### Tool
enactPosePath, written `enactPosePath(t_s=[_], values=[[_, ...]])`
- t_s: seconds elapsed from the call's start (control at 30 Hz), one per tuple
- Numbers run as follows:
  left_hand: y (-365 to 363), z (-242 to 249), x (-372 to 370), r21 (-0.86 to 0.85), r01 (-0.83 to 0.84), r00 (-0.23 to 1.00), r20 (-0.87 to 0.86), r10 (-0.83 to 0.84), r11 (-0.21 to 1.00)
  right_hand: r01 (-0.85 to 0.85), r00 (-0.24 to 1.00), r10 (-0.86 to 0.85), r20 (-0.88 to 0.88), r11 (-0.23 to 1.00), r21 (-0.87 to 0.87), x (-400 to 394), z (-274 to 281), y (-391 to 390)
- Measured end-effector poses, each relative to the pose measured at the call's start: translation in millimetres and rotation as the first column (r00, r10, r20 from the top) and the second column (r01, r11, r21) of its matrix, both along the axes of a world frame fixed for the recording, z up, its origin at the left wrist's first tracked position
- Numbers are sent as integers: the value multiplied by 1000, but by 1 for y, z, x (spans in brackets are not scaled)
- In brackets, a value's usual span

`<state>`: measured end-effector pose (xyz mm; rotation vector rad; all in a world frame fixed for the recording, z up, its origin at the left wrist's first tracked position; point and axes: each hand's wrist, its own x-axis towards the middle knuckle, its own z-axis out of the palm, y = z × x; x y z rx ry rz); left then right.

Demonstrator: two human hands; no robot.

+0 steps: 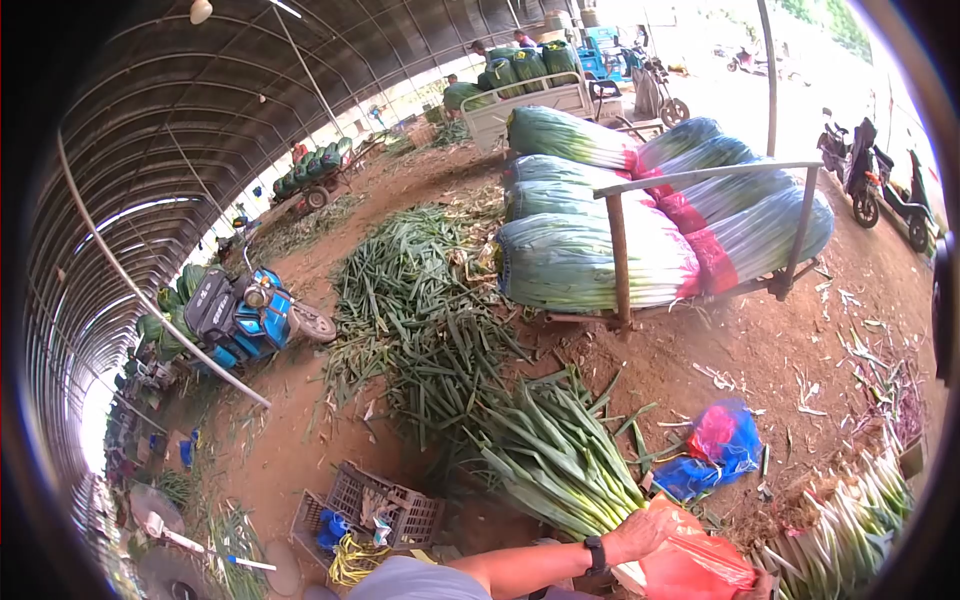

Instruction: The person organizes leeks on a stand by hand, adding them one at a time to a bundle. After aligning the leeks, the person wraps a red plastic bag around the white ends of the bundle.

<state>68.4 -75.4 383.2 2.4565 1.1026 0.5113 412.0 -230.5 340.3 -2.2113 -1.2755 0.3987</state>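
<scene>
At the lower right, my left hand point(640, 535), with a dark watch on the wrist, lies over the top of a red plastic sheet point(695, 560); its fingertips are against the sheet. My right hand point(762, 585) is only partly visible at the sheet's right edge, by the bottom of the view, with its fingers mostly hidden. A large bundle of green onions point(565, 460) lies with its leaves spread up and left, and its pale stalks run under the red sheet. More green onions point(840, 530) with white stalks lie to the right.
A cart point(620, 260) carries large wrapped bundles. Loose leaves point(420, 300) cover the ground left of it. Blue and pink netting point(715, 450) lies nearby. A dark crate point(385, 505) stands lower left. Farther back are a blue tricycle point(255, 310), a loaded truck and people.
</scene>
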Motion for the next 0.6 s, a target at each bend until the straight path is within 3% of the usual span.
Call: enactPosePath(t_s=[0.03,0.1,0.13,0.2,0.23,0.27,0.33,0.4,0.47,0.53,0.6], values=[[-3,5,-3,6,2,1000,24,-2,1000,1,1000,-1,-1,1000,0,-2,22,7],[-8,8,-8,15,-9,997,73,8,1000,218,963,-170,210,948,-233,-9,58,20],[-10,-7,-9,15,-10,997,72,9,1000,217,963,-169,209,948,-232,1,50,16],[-12,-40,-15,12,-118,990,75,117,993,176,979,-189,72,973,152,34,27,9],[-10,-40,-20,10,-118,990,75,117,993,262,947,-249,203,964,-37,44,32,10],[-7,-39,-26,-19,-131,991,37,132,991,262,947,-249,204,964,-38,53,24,8],[-2,-45,-37,-48,-148,989,0,148,988,92,994,-101,41,979,181,58,17,2],[8,-53,-47,-107,-207,968,-167,188,973,90,996,-86,-27,982,168,44,28,0],[14,-59,-60,-102,-239,964,-148,223,966,91,992,-76,-98,984,151,45,18,-7],[18,-65,-67,-133,-362,928,48,371,923,311,826,-158,-541,928,204,60,-22,-25],[24,-47,-67,-372,-401,913,-88,398,837,447,633,-237,-737,889,97,44,-26,-32]])
